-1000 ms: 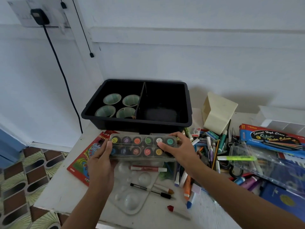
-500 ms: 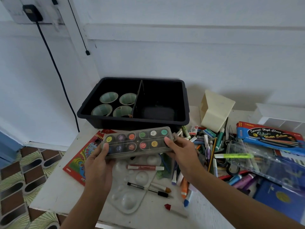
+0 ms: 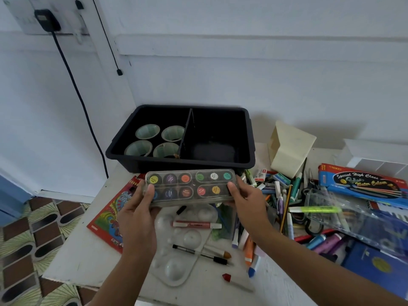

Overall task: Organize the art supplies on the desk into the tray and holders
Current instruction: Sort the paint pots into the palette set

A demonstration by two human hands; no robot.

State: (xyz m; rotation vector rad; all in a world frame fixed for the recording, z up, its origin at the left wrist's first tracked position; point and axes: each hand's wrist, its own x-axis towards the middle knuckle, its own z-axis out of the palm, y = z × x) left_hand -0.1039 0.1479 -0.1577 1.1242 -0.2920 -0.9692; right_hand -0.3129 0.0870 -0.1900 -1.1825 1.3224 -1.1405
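Note:
A clear case of round paint pots [image 3: 191, 184] is held level in the air just in front of the black tray [image 3: 247, 138]. My left hand [image 3: 138, 214] grips its left end and my right hand [image 3: 248, 200] grips its right end, thumbs on top. The tray has a divider; its left half holds several pale green cups [image 3: 147, 131], its right half looks bare. Below the case lie a clear mixing palette [image 3: 183, 246], a pink marker [image 3: 196, 224] and a black pen [image 3: 198, 253].
A red colouring book [image 3: 110, 219] lies at the left under my forearm. A heap of pens, crayons and paint tubes [image 3: 284, 202] fills the right, with a blue watercolour box [image 3: 362, 184], a clear pouch [image 3: 344, 210], a cream holder [image 3: 289, 149] and a red sharpener [image 3: 226, 277].
Both hands have lifted the paint case off the desk and carried it slightly up and toward the tray's front edge, levelling it out.

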